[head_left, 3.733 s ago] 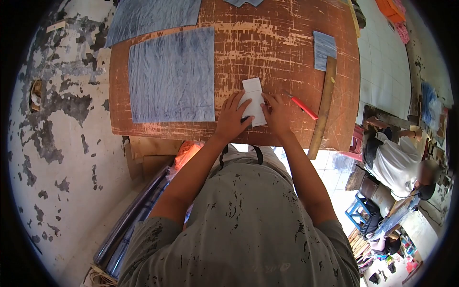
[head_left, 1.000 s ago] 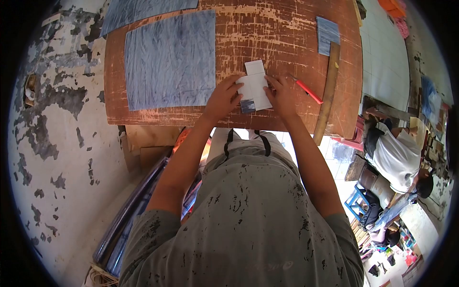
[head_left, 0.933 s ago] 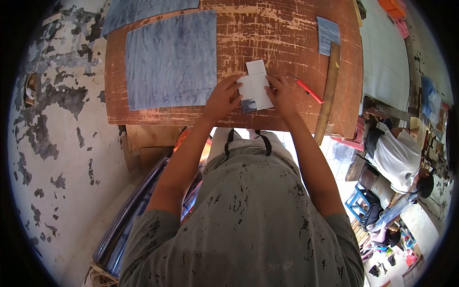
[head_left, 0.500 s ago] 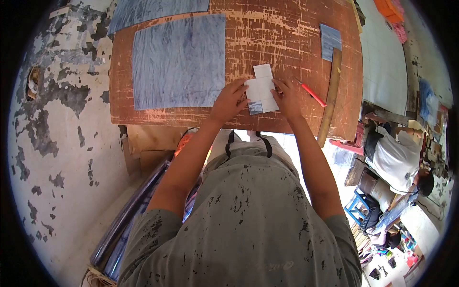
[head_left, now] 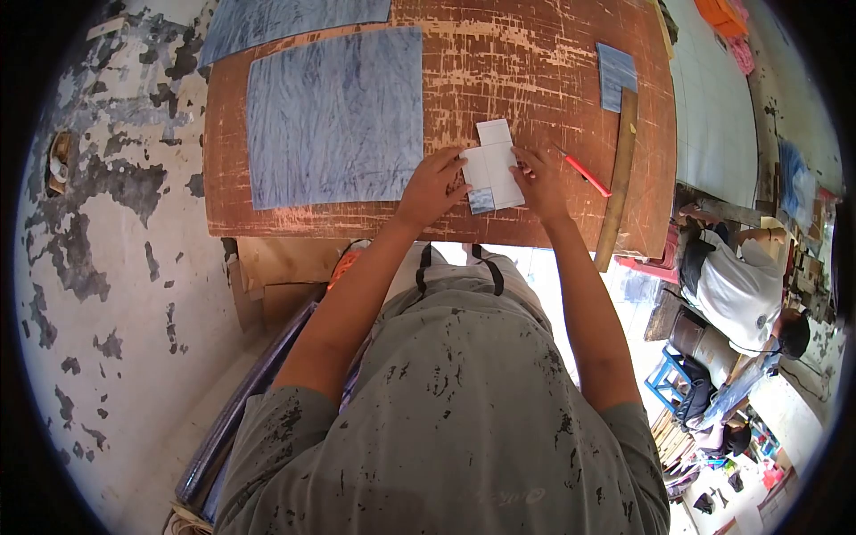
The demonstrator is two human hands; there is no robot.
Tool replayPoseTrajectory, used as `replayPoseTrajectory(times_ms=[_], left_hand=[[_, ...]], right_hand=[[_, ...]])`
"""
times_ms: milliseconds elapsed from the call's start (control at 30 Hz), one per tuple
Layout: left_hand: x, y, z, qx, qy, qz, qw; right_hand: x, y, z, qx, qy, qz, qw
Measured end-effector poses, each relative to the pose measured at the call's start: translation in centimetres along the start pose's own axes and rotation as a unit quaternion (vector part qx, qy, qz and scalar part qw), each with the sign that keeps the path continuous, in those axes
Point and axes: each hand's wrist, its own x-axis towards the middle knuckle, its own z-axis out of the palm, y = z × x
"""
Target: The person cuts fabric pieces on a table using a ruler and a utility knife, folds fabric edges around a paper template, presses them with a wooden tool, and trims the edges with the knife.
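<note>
Scratched tabletop — left hand covers the white piece less than before.

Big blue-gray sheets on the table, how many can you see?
2. One sheet lies ahead and left of the left hand; the other sheet is beyond it, cut off by the picture's top edge. More may be out of view.

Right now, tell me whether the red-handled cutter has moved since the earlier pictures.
No: the red-handled cutter keeps its slant and its place just left of the wooden strip; the camera view itself has shifted.
</note>
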Motion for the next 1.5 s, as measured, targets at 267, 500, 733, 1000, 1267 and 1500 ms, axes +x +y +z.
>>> replayPoseTrajectory(times_ms=[267, 500, 733, 1000, 1267, 1500], left_hand=[[0.0, 0.1, 0.0, -0.003, -0.006, -0.01, 1.0], [0.5, 0.8, -0.5, -0.011, -0.022, -0.015, 1.0], [0.6, 0.6, -0.3, 0.051, -0.05, 0.002, 0.997], [1.0, 0.8, -0.5, 0.046, -0.058, 0.009, 0.997], [1.6, 0.7, -0.7, 0.091, -0.095, 0.061, 0.989], [1.6, 0.8, -1.0, 0.054, -0.076, 0.075, 0.993]], right_hand=[[0.1, -0.1, -0.2, 0.001, -0.01, 0.006, 1.0], [0.3, 0.9, 0.0, -0.005, -0.009, -0.023, 1.0], [-1.0, 0.6, -0.9, 0.078, -0.001, 0.035, 0.996], [-16.7, 7.6, -9.1, -0.229, 0.244, 0.237, 0.912], [-19.3, 6.5, -9.5, -0.066, 0.21, 0.36, 0.907], [-19.2, 4.7, -12.4, -0.175, 0.243, 0.345, 0.89]])
